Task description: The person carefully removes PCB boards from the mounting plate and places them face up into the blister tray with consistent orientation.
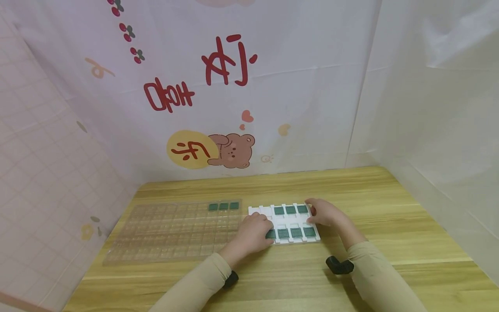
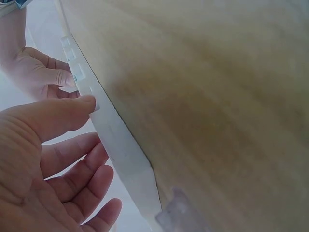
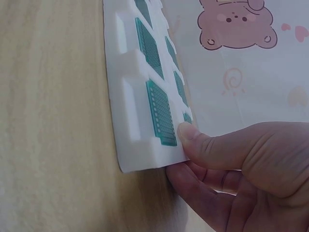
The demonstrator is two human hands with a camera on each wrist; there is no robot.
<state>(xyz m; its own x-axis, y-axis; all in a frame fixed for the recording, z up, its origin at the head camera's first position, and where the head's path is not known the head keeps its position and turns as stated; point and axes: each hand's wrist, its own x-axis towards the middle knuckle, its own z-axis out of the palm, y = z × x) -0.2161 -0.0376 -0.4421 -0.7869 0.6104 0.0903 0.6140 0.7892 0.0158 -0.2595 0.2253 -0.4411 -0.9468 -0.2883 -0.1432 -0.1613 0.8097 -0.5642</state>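
A white tray (image 1: 277, 222) with two rows of pockets lies on the table, several green circuit boards (image 1: 296, 232) set in it. At the tray's right end my right hand (image 1: 324, 212) grips the edge. Its thumb (image 3: 193, 135) lies on top beside a board, with the fingers tucked below the rim. My left hand (image 1: 252, 232) is over the tray's left part and hides some of its pockets. In the left wrist view the left thumb (image 2: 72, 113) rests on the tray's near side and the fingers bend around it; no board shows in that hand.
Left of the white tray lies a large clear plastic tray (image 1: 163, 232) with many compartments. Three green boards (image 1: 223, 206) sit in its far right corner. Behind the wooden table (image 1: 273, 281) hangs a printed white cloth (image 1: 304, 86); more cloth hangs at both sides.
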